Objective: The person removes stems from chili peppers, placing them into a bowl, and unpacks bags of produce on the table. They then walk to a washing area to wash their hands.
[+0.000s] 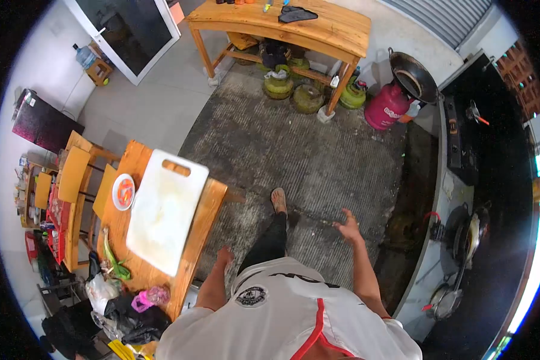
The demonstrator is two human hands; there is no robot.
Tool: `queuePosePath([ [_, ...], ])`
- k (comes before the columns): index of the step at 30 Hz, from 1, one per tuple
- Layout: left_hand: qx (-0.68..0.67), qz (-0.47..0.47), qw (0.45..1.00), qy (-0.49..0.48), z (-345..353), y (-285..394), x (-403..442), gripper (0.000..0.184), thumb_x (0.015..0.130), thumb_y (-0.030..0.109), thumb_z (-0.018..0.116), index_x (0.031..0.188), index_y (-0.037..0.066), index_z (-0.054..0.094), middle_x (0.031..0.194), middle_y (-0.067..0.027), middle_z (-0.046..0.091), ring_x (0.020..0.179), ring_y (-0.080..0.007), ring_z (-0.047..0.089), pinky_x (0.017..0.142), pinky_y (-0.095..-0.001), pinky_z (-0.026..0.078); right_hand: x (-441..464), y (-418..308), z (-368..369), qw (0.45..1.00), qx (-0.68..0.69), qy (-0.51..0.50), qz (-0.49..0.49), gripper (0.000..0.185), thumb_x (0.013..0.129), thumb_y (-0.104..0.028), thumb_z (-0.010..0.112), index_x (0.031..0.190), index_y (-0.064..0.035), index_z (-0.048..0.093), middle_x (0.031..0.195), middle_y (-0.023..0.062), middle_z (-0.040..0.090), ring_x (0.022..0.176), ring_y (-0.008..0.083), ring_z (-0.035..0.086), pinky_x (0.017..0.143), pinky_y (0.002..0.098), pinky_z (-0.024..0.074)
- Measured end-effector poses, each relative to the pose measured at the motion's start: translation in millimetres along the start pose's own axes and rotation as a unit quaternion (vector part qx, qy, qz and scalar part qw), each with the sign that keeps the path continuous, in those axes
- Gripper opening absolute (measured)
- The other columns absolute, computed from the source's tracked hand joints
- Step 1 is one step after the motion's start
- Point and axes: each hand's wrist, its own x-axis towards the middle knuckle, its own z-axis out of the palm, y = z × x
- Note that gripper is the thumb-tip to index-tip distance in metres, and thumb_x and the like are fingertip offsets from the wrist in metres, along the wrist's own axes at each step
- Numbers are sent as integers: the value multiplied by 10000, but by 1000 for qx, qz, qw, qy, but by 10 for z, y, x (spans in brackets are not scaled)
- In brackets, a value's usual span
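Observation:
My right hand (pixel 348 228) is held out over the floor with its fingers apart and nothing in it. My left hand (pixel 225 256) hangs beside my leg, close to the wooden table's (pixel 205 228) edge; its fingers are too unclear to make out. On that table lies a white cutting board (pixel 165 216) with a slot handle, its surface lightly stained. Left of the board stands a white bowl (pixel 116 201) with orange-red pieces in it. Green stalks (pixel 115 264) lie near the table's far-left edge.
Plastic bags (pixel 135 318) crowd the table's near end. To the right runs a counter with a stove (pixel 460 135) and pans (pixel 444 300). Ahead, a pink gas cylinder (pixel 385 108) and a large wok (pixel 423 87) stand beside another wooden table (pixel 336 33), green cylinders (pixel 309 98) beneath it.

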Motion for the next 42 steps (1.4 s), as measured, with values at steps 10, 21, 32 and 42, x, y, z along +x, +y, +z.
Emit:
queuePosePath([
  [10,28,-84,996,28,-429,1509,1413,420,782,346,614,1098,73,663,1135,-226,638,1064,-401,600,940,-461,465,2800,-804,-872,994,5,-88,68,236,839,-232,654,919,-15,701,895,145,707,939,252,671,850,356,494],
  [21,-483,-245,804,246,-675,2987,1121,221,791,129,651,955,-11,696,786,-160,703,657,-269,680,637,-362,551,6951,-4167,-836,898,20,139,-417,253,908,-272,573,912,-26,631,953,196,638,955,405,575,851,479,433],
  [32,-342,-398,782,336,-766,5326,485,246,793,225,622,920,21,674,698,-144,673,708,-298,681,671,-396,515,9516,-5583,-625,887,-238,45,-393,340,884,-319,568,1131,-87,594,1043,189,658,951,401,620,779,489,491],
  [42,-785,-133,572,197,-2168,6366,783,722,901,663,438,1450,202,348,1462,-135,381,1287,-314,455,1035,-526,384,5550,-5279,-197,664,177,-727,24,685,903,-580,529,1269,-1,523,1136,141,616,979,256,633,883,423,518],
])
